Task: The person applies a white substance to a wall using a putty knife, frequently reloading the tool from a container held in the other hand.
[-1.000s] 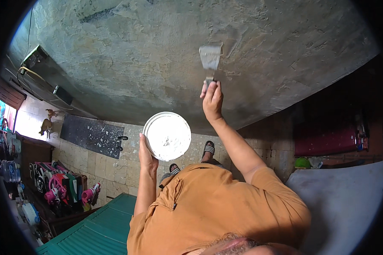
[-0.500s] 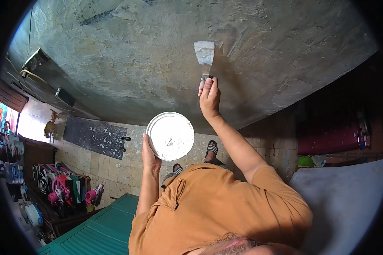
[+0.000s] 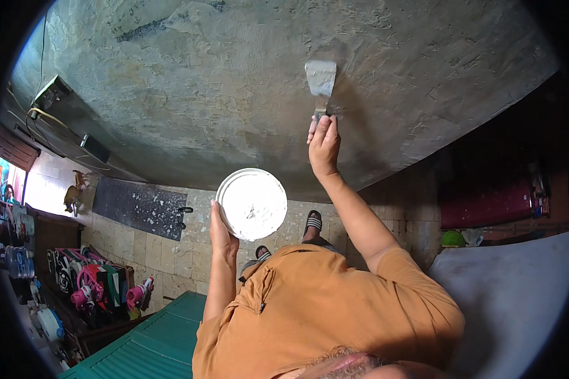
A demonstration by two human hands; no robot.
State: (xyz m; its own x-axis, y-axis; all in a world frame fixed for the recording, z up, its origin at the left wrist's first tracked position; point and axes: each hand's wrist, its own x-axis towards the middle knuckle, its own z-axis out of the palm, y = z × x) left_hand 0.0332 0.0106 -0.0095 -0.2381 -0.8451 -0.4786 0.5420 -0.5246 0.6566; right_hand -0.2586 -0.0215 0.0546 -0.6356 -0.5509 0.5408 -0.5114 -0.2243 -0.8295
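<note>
My right hand [image 3: 324, 146] is closed round the handle of a putty knife [image 3: 321, 78], whose wide blade is coated with whitish paste. The blade lies at the rough grey wall [image 3: 234, 88]; I cannot tell how firmly it touches. Below and to the left, my left hand [image 3: 222, 232] holds a round white tub [image 3: 251, 204] by its side, with the thumb up along the rim. White paste fills the tub, its surface lumpy near the middle. The fingers under the tub are hidden.
Electrical boxes with loose cables [image 3: 52, 95] are fixed at the wall's left. A dark, paint-spattered board [image 3: 139, 205] lies on the tiled floor [image 3: 177, 256]. A green slatted panel [image 3: 139, 341] stands lower left, near pink and black items [image 3: 91, 278]. A pale sheet [image 3: 506, 297] is at right.
My right hand has moved the putty knife a little to the right along the wall. The tub in my left hand has stayed almost in place.
</note>
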